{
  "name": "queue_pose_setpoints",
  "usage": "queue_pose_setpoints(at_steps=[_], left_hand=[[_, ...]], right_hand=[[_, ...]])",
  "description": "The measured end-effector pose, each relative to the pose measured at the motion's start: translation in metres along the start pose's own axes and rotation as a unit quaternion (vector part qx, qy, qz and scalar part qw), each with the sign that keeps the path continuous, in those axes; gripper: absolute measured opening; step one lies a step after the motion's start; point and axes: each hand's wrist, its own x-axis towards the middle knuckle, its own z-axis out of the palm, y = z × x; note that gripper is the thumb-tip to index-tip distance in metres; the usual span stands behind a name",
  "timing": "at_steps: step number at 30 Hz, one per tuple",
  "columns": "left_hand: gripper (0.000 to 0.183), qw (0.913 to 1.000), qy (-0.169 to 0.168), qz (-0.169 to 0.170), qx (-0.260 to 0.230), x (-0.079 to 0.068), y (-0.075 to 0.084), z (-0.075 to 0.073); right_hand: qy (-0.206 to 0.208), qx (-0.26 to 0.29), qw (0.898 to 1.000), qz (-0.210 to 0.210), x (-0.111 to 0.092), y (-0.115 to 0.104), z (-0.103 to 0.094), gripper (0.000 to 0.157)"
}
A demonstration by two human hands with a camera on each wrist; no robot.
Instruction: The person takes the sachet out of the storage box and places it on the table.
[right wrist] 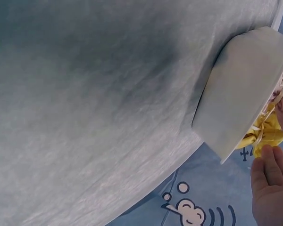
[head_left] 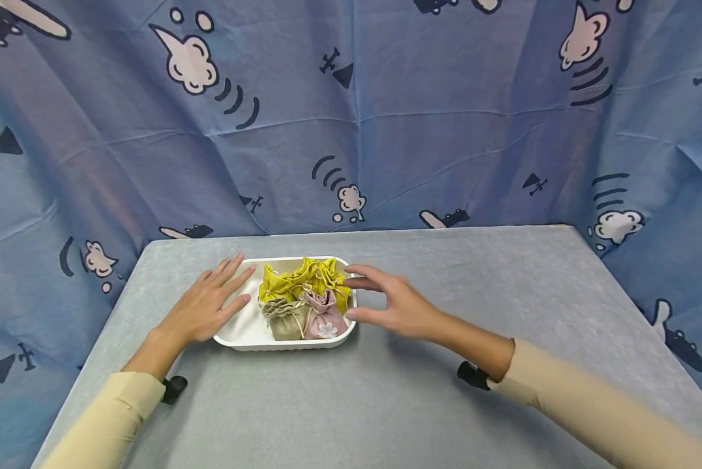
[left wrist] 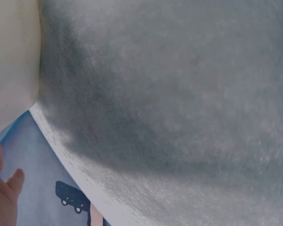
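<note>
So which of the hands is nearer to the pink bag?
Right. The right hand is just beside the pink bag, at the tray's right end; the left hand is farther off, at the left end.

Curtained-off workspace: printed blue cloth (head_left: 433, 156), grey table (head_left: 327, 404).

We identify a gray table (head_left: 339, 410) with a mottled surface and rounded far corners. Directly on it, we locate one white, round-cornered tray (head_left: 248, 327), upright. From the tray, we find the table's far edge close behind, its left edge nearby, and its right edge well apart.
</note>
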Motion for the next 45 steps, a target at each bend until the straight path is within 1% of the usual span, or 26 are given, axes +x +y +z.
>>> queue_pose_setpoints(at_steps=[7, 12, 16, 22, 34, 39, 45], left_hand=[[0.059, 1.0000, 0.001, 0.000, 0.007, 0.000, 0.000, 0.000], [0.060, 0.9999, -0.004, -0.005, 0.009, 0.001, 0.000, 0.000], [0.061, 0.9999, -0.004, -0.008, 0.008, 0.001, 0.000, 0.000], [0.061, 0.9999, -0.002, -0.007, 0.009, 0.001, 0.000, 0.001], [0.060, 1.0000, 0.000, -0.005, 0.006, 0.000, 0.000, 0.001], [0.060, 1.0000, 0.000, -0.005, 0.005, 0.000, -0.001, 0.001], [0.060, 1.0000, 0.001, -0.003, 0.004, 0.000, -0.002, 0.000]], right_hand=[[-0.015, -0.005, 1.000, -0.005, 0.008, -0.001, 0.012, 0.071], [-0.009, -0.010, 1.000, -0.005, 0.011, -0.003, 0.018, 0.069], [-0.005, -0.014, 1.000, -0.011, 0.013, -0.004, 0.021, 0.067], [-0.014, -0.016, 1.000, -0.016, 0.016, -0.003, 0.026, 0.067], [-0.033, -0.041, 0.999, -0.004, 0.026, -0.008, 0.031, 0.067], [-0.040, -0.047, 0.998, -0.015, 0.031, -0.008, 0.035, 0.067], [-0.042, -0.040, 0.998, -0.023, 0.035, -0.007, 0.040, 0.063]])
